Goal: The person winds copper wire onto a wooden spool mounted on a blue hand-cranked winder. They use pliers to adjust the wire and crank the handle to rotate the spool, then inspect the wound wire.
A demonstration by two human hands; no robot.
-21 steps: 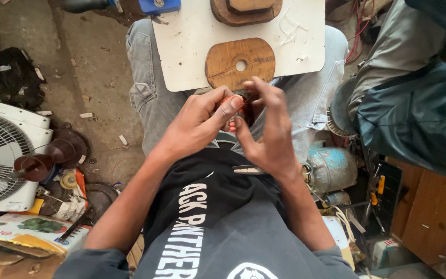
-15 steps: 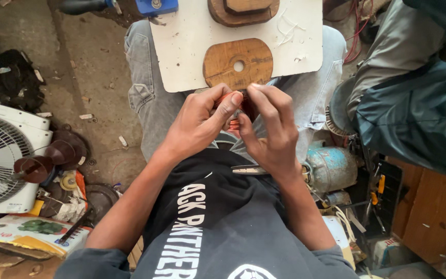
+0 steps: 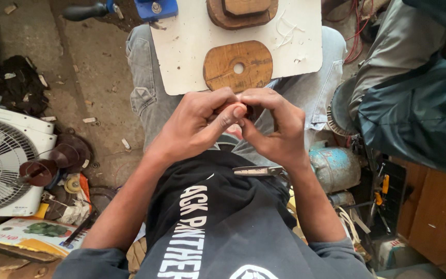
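Still pinched together — both hands' fingers (image 3: 236, 111) on a small reddish piece (image 3: 232, 107), barely shifted.

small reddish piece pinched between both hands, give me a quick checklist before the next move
1. Small reddish piece held by both hands: ok.
2. Left hand and right hand close together: ok.
3. What the piece is: cannot tell, fingers hide it.
4. White board lying across the lap: ok.
5. Round wooden disc with centre hole flat on the board: ok.
6. Metal pliers resting on the lap: ok.
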